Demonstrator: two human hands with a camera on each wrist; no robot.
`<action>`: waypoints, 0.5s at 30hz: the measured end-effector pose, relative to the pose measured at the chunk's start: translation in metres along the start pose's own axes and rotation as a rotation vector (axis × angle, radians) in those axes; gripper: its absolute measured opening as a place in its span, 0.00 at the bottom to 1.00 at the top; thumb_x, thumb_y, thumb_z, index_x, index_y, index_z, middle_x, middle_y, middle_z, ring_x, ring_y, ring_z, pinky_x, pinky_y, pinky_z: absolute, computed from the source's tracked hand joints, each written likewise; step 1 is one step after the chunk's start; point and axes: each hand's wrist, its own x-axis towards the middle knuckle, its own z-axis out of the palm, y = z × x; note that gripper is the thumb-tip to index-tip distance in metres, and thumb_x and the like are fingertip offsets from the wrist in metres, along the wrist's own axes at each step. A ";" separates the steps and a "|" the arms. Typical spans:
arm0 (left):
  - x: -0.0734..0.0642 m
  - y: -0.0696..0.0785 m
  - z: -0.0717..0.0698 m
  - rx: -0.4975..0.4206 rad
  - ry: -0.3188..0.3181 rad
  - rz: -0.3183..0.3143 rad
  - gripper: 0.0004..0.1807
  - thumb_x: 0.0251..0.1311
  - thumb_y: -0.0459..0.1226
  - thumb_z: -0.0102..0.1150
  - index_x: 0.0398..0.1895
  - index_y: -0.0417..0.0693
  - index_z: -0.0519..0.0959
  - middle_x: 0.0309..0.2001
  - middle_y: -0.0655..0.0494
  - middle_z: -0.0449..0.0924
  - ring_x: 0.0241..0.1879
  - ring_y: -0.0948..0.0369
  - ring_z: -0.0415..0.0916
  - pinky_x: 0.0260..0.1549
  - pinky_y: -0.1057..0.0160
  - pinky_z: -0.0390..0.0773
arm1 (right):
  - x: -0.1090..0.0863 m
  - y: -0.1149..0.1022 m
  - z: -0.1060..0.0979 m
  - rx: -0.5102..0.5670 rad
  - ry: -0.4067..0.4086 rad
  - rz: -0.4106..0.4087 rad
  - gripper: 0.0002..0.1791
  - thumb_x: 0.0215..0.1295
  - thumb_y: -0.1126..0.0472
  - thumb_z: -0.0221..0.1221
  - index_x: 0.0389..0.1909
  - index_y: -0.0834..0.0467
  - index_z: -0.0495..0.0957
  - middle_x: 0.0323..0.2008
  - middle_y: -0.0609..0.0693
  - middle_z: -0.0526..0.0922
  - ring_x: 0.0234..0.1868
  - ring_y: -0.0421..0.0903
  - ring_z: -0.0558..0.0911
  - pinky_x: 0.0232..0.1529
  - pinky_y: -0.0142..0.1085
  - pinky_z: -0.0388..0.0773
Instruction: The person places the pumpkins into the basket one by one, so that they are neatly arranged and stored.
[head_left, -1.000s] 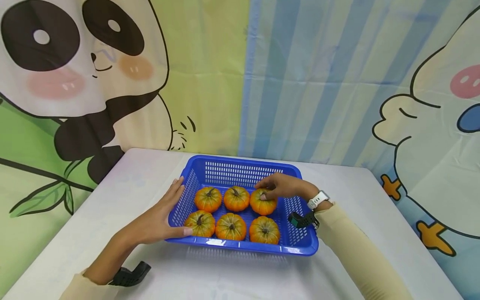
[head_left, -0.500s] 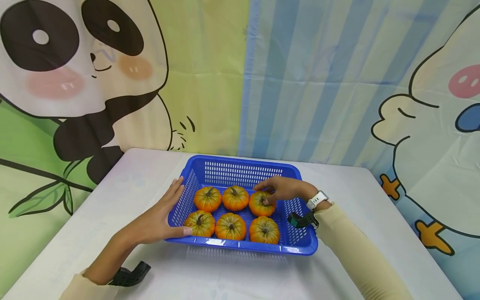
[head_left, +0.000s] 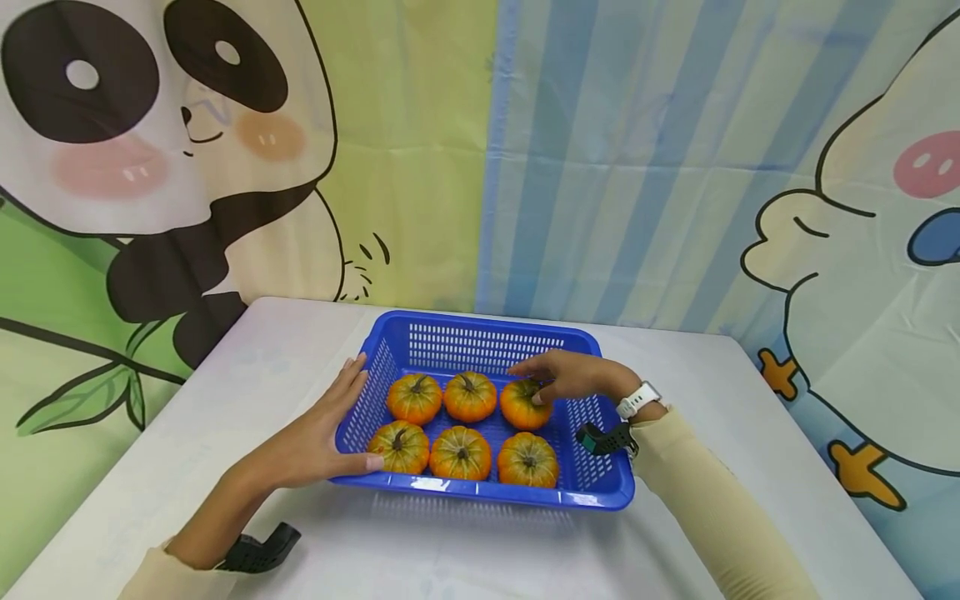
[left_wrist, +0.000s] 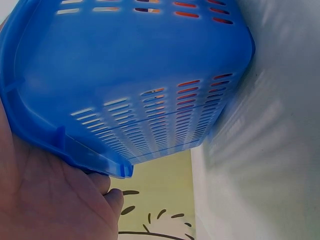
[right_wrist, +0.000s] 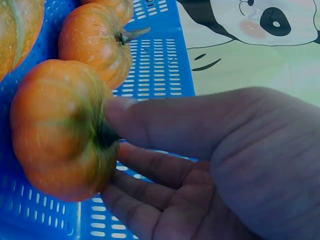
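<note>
A blue plastic basket (head_left: pixel 495 493) holds several small orange pumpkins, set in a back row and a front row. My right hand (head_left: pixel 573 374) reaches over the right side and pinches the back-right pumpkin (head_left: pixel 522 408) at its top. In the right wrist view the thumb (right_wrist: pixel 160 122) presses near that pumpkin's dark stem, with the fingers on the side across from it. At the basket's left end, my left hand (head_left: pixel 318 437) rests on the rim, fingers straight along the side and thumb on the front edge. The left wrist view shows its palm against the rim (left_wrist: pixel 65 150).
Beside the held one sits the back-middle pumpkin (head_left: pixel 470 397); the front-right pumpkin (head_left: pixel 528 460) is just before it. A white-covered table (head_left: pixel 675 367) carries the basket. Behind it hangs a cartoon-printed curtain (head_left: pixel 420 150).
The back-right pumpkin has shifted and turned slightly under my right hand, whose thumb sits a little farther right. My left hand and the basket stay nearly still.
</note>
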 end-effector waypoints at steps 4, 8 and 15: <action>0.001 0.000 0.001 -0.001 -0.001 0.001 0.63 0.49 0.56 0.68 0.78 0.44 0.39 0.78 0.52 0.26 0.75 0.47 0.27 0.60 0.28 0.47 | -0.002 0.001 -0.001 0.034 -0.009 0.007 0.30 0.65 0.66 0.61 0.69 0.63 0.66 0.66 0.61 0.68 0.64 0.58 0.71 0.60 0.48 0.71; 0.002 0.000 0.001 -0.002 -0.003 0.001 0.63 0.49 0.56 0.68 0.78 0.44 0.40 0.78 0.53 0.26 0.75 0.47 0.27 0.61 0.28 0.47 | -0.005 0.000 -0.003 0.060 -0.003 0.018 0.32 0.65 0.63 0.62 0.69 0.62 0.65 0.68 0.59 0.67 0.65 0.59 0.70 0.60 0.48 0.72; 0.001 0.001 0.001 -0.010 -0.005 0.009 0.62 0.49 0.56 0.68 0.78 0.42 0.40 0.78 0.53 0.26 0.75 0.47 0.26 0.61 0.28 0.47 | -0.015 0.002 -0.007 0.080 0.050 -0.021 0.33 0.68 0.56 0.61 0.70 0.62 0.65 0.68 0.60 0.67 0.66 0.60 0.69 0.62 0.50 0.69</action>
